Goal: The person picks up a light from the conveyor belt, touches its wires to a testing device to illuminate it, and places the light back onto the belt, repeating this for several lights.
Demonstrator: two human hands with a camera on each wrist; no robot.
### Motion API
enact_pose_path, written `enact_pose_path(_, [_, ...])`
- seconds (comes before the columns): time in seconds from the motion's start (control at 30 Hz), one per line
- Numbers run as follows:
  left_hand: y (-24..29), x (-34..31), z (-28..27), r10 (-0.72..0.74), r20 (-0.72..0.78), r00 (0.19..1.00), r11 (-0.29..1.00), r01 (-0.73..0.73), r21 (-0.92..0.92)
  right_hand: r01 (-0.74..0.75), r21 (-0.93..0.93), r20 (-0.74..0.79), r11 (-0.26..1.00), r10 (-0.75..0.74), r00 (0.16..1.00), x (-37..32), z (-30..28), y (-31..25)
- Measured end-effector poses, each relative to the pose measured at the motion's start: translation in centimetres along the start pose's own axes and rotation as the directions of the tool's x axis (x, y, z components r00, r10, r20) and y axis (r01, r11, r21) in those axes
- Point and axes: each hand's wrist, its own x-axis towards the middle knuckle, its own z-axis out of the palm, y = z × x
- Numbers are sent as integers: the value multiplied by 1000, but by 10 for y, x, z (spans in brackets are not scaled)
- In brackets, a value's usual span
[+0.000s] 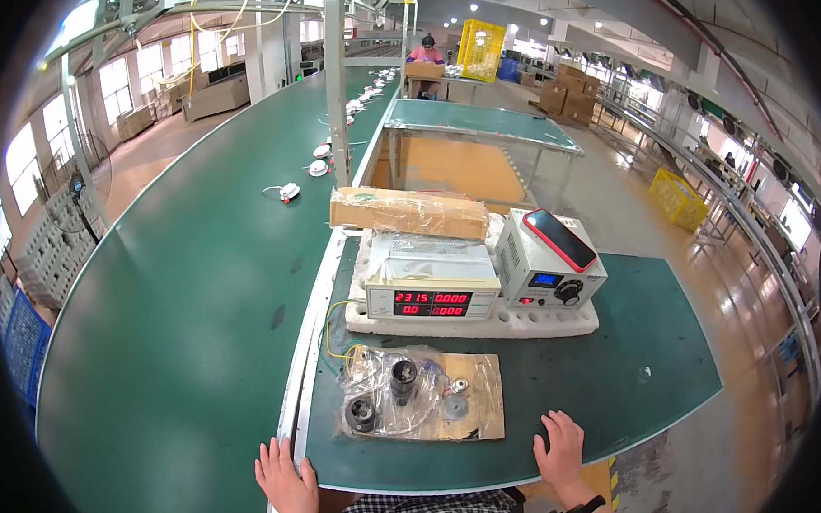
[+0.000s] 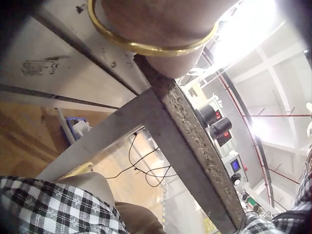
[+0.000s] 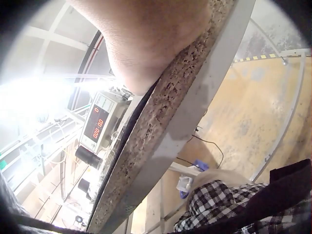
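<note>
Left hand [image 1: 285, 480] and right hand [image 1: 562, 450] are resting flat on the desk [image 1: 587, 380] edge, fingers [image 1: 558, 423] straight, gripping nothing; wrist views are hiding them.

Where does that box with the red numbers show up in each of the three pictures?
Head: the meter sits centre, behind the bagged parts.
Left wrist: right of middle, beyond the table edge.
Right wrist: left of middle, beyond the table edge.
Shared landmark: the black cylinder before it.
</note>
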Motion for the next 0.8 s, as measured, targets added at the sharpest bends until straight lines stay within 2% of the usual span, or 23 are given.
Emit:
enact_pose_path(0.7, [1, -1, 2, 43, -39, 998, 998, -41, 57, 18, -19, -3, 1000, -18, 1000, -1, -1, 3])
enact_pose_path(0.8, [3, 0, 0, 49, -51, 997, 997, -46, 62, -5, 25, -25, 1000, 6, 1000, 1, -1, 2])
